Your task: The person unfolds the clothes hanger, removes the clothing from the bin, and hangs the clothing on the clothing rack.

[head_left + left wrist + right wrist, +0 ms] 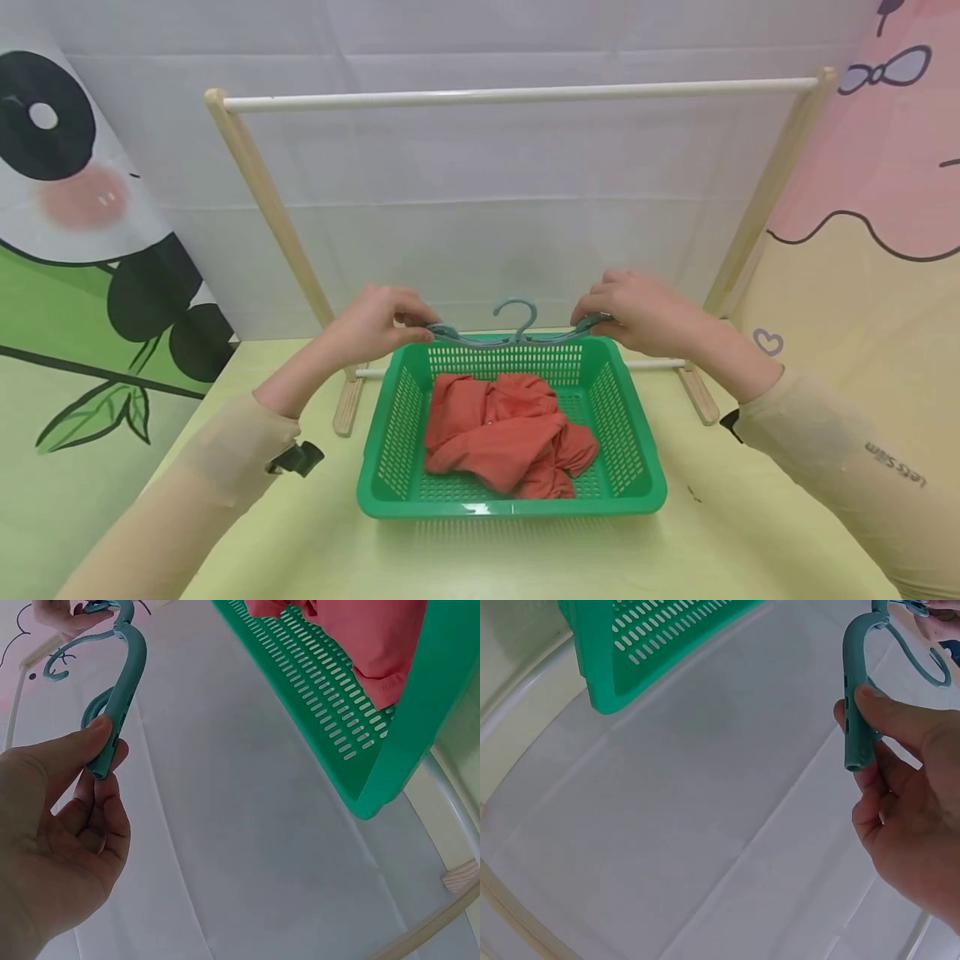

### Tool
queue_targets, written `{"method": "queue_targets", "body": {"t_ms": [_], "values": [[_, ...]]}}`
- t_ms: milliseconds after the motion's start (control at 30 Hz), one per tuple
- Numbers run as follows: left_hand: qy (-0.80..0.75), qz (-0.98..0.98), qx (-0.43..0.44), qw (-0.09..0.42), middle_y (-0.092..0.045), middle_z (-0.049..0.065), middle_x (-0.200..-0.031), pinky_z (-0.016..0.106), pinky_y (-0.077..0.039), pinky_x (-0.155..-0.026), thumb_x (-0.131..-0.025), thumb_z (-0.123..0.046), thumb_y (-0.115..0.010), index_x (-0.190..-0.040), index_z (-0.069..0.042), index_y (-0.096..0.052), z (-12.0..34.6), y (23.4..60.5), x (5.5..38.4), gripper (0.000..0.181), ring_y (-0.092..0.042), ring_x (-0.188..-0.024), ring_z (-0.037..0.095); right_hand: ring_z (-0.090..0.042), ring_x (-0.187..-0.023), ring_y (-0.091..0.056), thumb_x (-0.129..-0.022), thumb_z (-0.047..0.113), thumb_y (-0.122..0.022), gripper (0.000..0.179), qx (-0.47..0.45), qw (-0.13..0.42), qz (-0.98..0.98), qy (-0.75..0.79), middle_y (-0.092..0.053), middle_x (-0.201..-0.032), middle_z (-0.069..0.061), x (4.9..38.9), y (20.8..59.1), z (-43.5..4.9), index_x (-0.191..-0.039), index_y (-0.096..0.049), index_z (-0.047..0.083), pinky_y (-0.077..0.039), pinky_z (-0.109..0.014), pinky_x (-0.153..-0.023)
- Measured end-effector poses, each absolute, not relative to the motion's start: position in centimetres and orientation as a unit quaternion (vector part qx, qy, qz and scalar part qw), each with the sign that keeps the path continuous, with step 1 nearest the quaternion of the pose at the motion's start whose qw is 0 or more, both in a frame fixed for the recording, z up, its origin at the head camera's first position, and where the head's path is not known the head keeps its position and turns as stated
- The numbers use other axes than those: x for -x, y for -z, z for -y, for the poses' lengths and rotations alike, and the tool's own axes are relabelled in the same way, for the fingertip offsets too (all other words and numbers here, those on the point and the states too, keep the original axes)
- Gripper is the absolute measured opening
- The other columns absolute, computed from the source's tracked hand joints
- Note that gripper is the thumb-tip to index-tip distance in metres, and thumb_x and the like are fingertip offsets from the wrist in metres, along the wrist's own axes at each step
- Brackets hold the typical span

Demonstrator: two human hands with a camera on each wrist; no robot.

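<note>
A blue-green plastic clothes hanger (517, 337) is held level above the far rim of a green basket (512, 507), its hook pointing up. The left hand (378, 321) pinches one end of it between thumb and fingers. At the other end, the right hand (633, 312) grips in the same way. Both wrist views show the thumbs pressed on the hanger arms, as with the left hand (75, 817) and the right hand (907, 787). Inside the basket lies a crumpled red cloth garment (510, 437); its exact kind cannot be told.
Behind the basket stands a rack with wooden side posts (273, 208) and a white top rail (517, 96). Its wooden feet (348, 407) rest on a pale yellow table (300, 533). A white sheet (510, 167) hangs behind, with printed cartoon panels at both sides.
</note>
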State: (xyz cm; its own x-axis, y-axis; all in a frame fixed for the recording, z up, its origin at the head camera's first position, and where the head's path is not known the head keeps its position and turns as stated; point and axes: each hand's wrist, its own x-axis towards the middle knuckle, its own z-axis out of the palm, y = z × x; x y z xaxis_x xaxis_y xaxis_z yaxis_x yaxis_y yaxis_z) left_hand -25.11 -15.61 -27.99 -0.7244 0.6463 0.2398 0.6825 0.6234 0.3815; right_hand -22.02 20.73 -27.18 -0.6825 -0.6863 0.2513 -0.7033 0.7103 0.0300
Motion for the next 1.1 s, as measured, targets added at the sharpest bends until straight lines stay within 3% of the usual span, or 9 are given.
{"method": "queue_targets", "body": {"t_ms": [400,767,1100], "values": [[0.289,0.887,0.359,0.037,-0.074,0.006,-0.097,0.028,-0.052,-0.076,-0.087,-0.009,-0.075,-0.107,-0.009,-0.077,16.2,28.3,25.6,0.021,-0.062,-0.083,0.014,-0.016,-0.092,-0.054,-0.093,0.005,-0.066,0.018,-0.367,0.088,0.919,-0.112,-0.071,-0.101,0.002,22.4,27.8,-21.5,-0.107,-0.072,0.015,-0.048,-0.035,-0.080],[0.408,0.866,0.290,-0.002,-0.073,0.012,-0.099,0.021,-0.053,-0.080,-0.090,-0.014,-0.073,-0.114,-0.006,-0.074,16.6,29.2,26.0,0.026,-0.064,-0.084,0.007,-0.013,-0.079,-0.043,-0.096,0.006,-0.062,0.019,-0.349,0.117,0.896,-0.248,-0.063,-0.089,0.000,22.3,27.9,-21.6,-0.113,-0.069,0.012,-0.040,-0.028,-0.069],[0.393,0.875,0.282,-0.023,-0.071,0.009,-0.096,0.032,-0.054,-0.085,-0.088,-0.012,-0.074,-0.118,-0.007,-0.071,16.2,29.4,26.0,0.030,-0.062,-0.089,0.016,-0.013,-0.079,-0.045,-0.096,0.009,-0.063,0.019,-0.327,0.114,0.900,-0.265,-0.063,-0.091,0.000,22.4,28.0,-21.0,-0.114,-0.068,0.014,-0.043,-0.032,-0.070]]}}
